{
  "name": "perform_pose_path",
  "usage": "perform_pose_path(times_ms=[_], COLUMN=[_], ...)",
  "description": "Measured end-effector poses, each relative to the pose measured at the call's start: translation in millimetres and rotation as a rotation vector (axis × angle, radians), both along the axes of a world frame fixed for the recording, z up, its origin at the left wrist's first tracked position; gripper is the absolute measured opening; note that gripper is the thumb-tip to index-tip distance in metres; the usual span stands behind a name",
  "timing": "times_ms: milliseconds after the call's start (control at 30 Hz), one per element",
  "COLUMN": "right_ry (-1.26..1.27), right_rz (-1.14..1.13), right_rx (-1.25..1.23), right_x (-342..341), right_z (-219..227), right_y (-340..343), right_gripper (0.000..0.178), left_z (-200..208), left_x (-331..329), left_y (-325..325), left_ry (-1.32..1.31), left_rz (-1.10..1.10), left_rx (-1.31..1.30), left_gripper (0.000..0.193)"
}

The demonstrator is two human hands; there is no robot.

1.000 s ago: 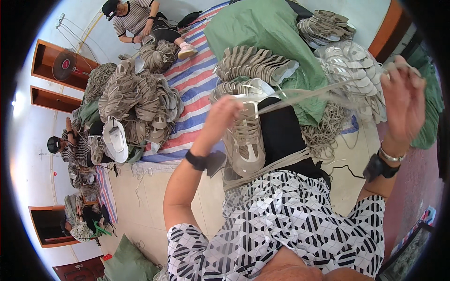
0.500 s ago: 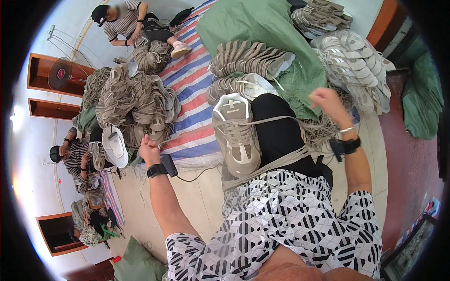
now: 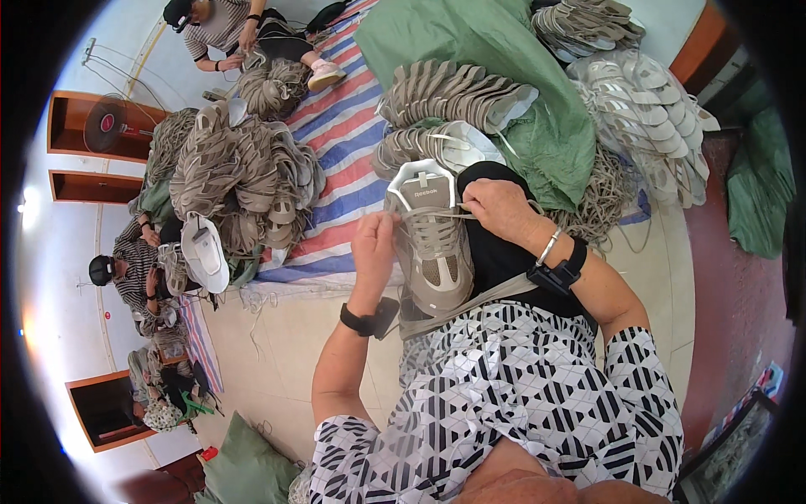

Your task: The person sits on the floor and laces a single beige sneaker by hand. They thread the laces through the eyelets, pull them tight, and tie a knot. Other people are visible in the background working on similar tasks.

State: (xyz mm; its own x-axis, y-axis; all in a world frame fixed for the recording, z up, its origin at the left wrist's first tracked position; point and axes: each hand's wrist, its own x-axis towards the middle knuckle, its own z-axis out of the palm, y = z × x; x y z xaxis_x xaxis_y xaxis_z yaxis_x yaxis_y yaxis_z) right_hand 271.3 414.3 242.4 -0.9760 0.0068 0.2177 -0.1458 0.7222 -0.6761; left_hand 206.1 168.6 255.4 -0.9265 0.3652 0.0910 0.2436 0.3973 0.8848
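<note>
A taupe shoe upper (image 3: pixel 436 262) with a white-lined opening lies on my left thigh, its toe pointing toward me. Flat beige shoelace (image 3: pixel 434 231) zigzags over its tongue. Beside the opening, my left hand (image 3: pixel 373 250) is closed in a pinch on one lace end. Across the shoe, my right hand (image 3: pixel 502 210) pinches the other lace end between thumb and fingers. Both hands are close to the top eyelets. More loose laces (image 3: pixel 495 294) lie across my lap near my waist.
Rows of stacked shoe uppers (image 3: pixel 457 97) lie ahead beside a green sack (image 3: pixel 470 34). A bundle of laces (image 3: pixel 600 197) sits right of my knee. Plastic-wrapped uppers (image 3: pixel 646 118) are at far right. Co-workers (image 3: pixel 222 38) sit at left around a large pile of uppers (image 3: pixel 239 176).
Both hands have come inward from wide apart to either side of the shoe's top. The lace ends, stretched outward before, are now held short above the tongue.
</note>
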Motion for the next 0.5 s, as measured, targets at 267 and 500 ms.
perform_pose_path(times_ms=[267,500], right_ry=[0.197,-0.245], right_rz=[0.06,0.177], right_rx=[0.186,-0.333], right_x=[-3.4,-10.8], right_z=[-3.8,7.8], right_y=[-8.7,6.6], right_gripper=[0.006,0.011], left_z=[-5.7,-14.5], left_x=[5.1,-0.2], left_y=[-9.0,-11.1], left_ry=[-0.001,-0.037], left_rz=[0.076,0.057], left_rx=[-0.009,0.03], left_gripper=[0.018,0.016])
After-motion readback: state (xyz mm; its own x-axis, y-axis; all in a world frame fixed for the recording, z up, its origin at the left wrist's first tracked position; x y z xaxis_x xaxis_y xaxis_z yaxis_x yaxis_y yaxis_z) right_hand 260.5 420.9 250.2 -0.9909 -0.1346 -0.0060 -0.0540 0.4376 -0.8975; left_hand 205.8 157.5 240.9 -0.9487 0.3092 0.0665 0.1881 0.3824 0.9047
